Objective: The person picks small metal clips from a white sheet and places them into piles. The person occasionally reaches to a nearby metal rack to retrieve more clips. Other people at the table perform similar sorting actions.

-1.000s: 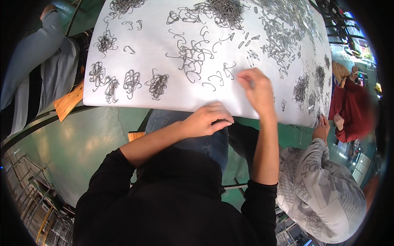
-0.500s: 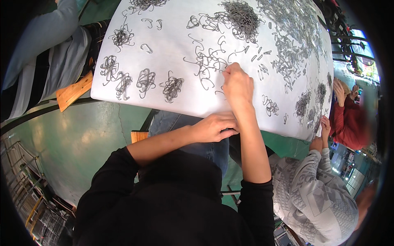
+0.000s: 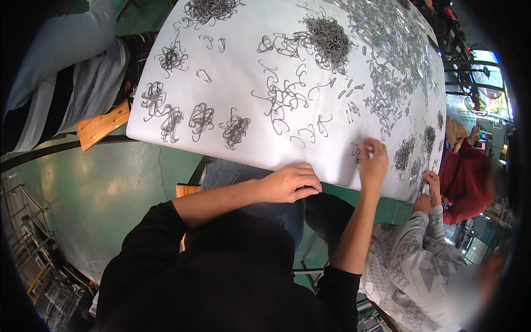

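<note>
On the white tabletop (image 3: 232, 61), my right hand (image 3: 374, 161) is over a small cluster of bent wire hooks (image 3: 356, 151). Its thumb and bent fingers are apart, and I see nothing between them. My left hand (image 3: 293, 183) rests at the table's near edge with its fingers curled. Whatever may be inside them is hidden. Ahead lies a loose spread of wire hooks (image 3: 287, 98), with a few single hooks (image 3: 307, 133) nearer me. A dense heap of dark hooks (image 3: 328, 44) stands beyond.
Small narrow metal loops (image 3: 384, 91) cover the table's right side. Several hook bundles (image 3: 235, 131) line the near left. At the right, a co-worker's hands (image 3: 427, 191) are near other hook piles (image 3: 405, 154). Another person (image 3: 470, 177) in red sits beyond. A wooden bench (image 3: 102, 126) stands left.
My right hand has moved right and nearer me, from the loose hooks to the small cluster, and its fingers have parted. Single hooks now show where it was. My left hand stays at the edge.
</note>
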Available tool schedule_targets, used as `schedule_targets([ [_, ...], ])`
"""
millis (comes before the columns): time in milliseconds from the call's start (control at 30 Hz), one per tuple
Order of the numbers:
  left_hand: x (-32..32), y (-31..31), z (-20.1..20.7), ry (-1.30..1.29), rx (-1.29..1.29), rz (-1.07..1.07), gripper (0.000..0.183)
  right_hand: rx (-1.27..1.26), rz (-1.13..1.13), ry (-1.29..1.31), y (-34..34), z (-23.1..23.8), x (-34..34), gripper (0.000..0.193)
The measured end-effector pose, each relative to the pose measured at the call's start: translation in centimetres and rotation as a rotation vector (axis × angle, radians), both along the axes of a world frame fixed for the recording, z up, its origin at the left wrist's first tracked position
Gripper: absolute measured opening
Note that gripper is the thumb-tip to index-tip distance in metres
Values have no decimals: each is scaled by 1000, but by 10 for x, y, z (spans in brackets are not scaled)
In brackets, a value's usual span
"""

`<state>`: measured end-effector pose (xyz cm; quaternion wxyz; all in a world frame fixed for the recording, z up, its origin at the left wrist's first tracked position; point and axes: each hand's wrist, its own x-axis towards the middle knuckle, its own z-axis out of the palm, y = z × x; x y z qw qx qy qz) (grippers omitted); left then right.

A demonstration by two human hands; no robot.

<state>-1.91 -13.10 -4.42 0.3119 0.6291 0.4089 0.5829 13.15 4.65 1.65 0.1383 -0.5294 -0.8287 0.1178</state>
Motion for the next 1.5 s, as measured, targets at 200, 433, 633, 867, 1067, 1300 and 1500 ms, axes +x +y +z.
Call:
schedule_targets([
  [200, 0, 0, -3, 26, 38, -11, 8, 1, 529, 141, 2, -16, -138, 23],
  [433, -2, -1, -1, 24, 20, -38, 8, -229, 608, -301, -21, -5, -203, 74],
  [633, -1, -1, -4, 14, 19, -33, 7, -299, 500, -50, -9, 6, -168, 44],
  [867, -3, 0, -2, 26, -15, -72, 7, -337, 227, -24, 39, -14, -223, 22],
  [1067, 1, -2, 8, -3, -37, 18, 10, -281, 226, -241, 29, -11, -256, 22],
  [1300, 6, -5, 16, 11, -91, 5, 9, -383, 206, 391, 17, -3, -153, 16],
  [1500, 18, -11, 29, -32, -241, 40, 9, -541, -109, 952, -71, 32, -18, 29],
])
